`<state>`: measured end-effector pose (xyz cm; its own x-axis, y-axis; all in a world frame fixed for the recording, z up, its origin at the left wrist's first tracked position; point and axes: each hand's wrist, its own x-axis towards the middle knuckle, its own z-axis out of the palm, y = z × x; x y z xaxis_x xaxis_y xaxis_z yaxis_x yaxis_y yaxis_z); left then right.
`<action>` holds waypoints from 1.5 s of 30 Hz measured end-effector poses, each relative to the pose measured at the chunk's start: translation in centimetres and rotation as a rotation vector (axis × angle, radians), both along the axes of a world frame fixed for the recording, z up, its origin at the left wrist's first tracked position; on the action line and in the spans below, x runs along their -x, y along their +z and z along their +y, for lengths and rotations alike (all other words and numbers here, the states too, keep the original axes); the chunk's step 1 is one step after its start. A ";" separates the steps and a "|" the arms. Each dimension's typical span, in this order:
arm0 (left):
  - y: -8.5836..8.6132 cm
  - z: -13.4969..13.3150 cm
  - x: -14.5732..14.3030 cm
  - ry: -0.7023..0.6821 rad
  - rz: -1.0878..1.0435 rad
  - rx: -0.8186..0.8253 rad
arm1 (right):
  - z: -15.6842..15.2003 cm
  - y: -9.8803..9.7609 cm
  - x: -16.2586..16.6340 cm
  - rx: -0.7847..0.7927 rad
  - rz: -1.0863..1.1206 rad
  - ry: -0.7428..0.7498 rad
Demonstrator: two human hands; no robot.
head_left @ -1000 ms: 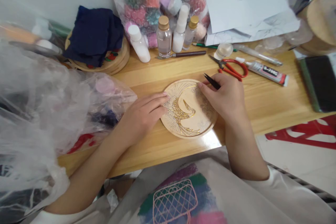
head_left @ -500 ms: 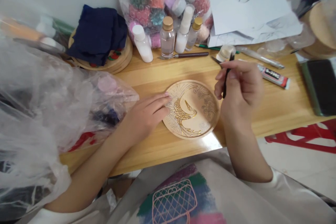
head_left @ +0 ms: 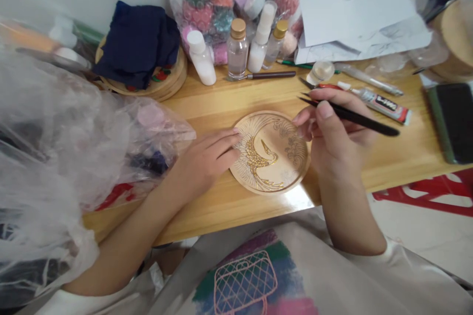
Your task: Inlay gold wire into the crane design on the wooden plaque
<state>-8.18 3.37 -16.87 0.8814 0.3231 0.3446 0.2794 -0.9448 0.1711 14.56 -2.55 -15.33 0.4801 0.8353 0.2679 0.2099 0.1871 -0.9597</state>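
Observation:
A round wooden plate [head_left: 284,167] lies on the table, with a gold-wired crane on it and thin drawn lines around the bird. My left hand [head_left: 203,160] rests with extended fingers on the plate's left edge. Above the plate's right side, my right hand [head_left: 332,128] grips black tweezers [head_left: 365,120] between thumb and fingers. Their two fine tips point left and stand slightly apart; I see nothing between them. Just behind this hand are a small round clear-and-white jar [head_left: 320,73] and scissors with red handles [head_left: 325,86], partly covered by the fingers.
At the back stand several small bottles [head_left: 237,51] and a dark-handled tool [head_left: 271,75]. A glue tube [head_left: 386,104], papers [head_left: 354,19] and a phone [head_left: 453,123] are on the right. Plastic bags [head_left: 92,142] crowd the left, near wooden hoops [head_left: 173,83] under navy cloth [head_left: 138,42].
The tweezers have turned in my right hand from nearly upright to lying across it, tips now to the left. My left hand and the plate stay put.

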 end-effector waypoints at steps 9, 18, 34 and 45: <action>0.0 0.2 0.0 -0.015 -0.009 0.002 | -0.8 0.2 0.5 0.106 -0.145 0.127; -0.1 0.3 0.1 -0.020 -0.020 0.025 | -0.9 0.2 0.2 0.142 -0.126 0.362; -0.3 0.2 0.2 -0.006 -0.010 0.042 | -0.5 0.5 -0.2 0.119 -0.344 0.615; -0.2 0.2 0.1 -0.007 0.002 0.020 | -0.5 0.5 -0.2 0.094 -0.368 0.649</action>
<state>-8.26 3.53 -17.05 0.8843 0.3237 0.3365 0.2733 -0.9432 0.1890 14.79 -3.06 -14.84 -0.2231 0.9473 0.2299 0.3956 0.3035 -0.8668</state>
